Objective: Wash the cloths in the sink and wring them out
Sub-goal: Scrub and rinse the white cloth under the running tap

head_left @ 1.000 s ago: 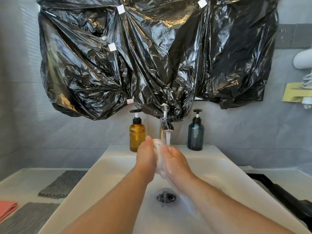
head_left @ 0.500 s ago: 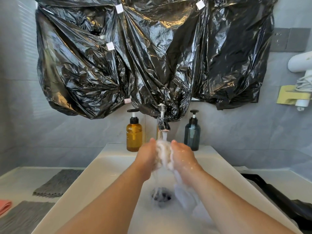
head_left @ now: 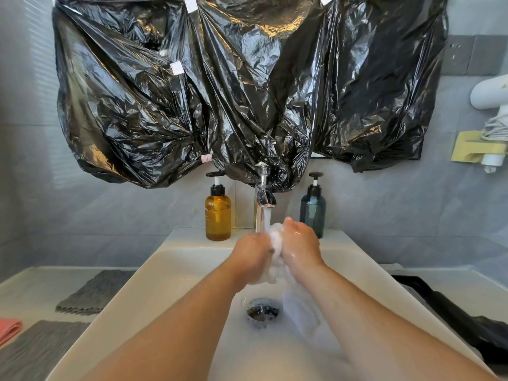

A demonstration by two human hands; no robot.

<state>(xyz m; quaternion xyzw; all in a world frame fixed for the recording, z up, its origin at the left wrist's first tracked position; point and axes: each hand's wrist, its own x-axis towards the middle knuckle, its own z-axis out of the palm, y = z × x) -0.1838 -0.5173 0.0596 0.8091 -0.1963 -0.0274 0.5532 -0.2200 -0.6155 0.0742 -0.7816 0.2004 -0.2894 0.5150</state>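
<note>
A white cloth point(head_left: 275, 244) is bunched between both my hands over the white sink point(head_left: 170, 270), right under the running tap point(head_left: 262, 204). My left hand point(head_left: 253, 251) grips its left side and my right hand point(head_left: 301, 243) grips its right side. The cloth's loose end point(head_left: 299, 306) trails down into the basin beside the drain point(head_left: 262, 310). Most of the gripped part is hidden by my fingers.
An amber pump bottle point(head_left: 217, 213) and a dark blue one point(head_left: 312, 209) flank the tap. Two grey cloths point(head_left: 96, 292) point(head_left: 35, 350) and a pink one point(head_left: 9, 329) lie on the left counter. A black object point(head_left: 461, 323) lies on the right counter. Black plastic point(head_left: 233, 86) covers the wall.
My hands have shifted against each other on the cloth under the water stream; the right hand now sits higher than the left. The cloth's tail hangs lower into the basin.
</note>
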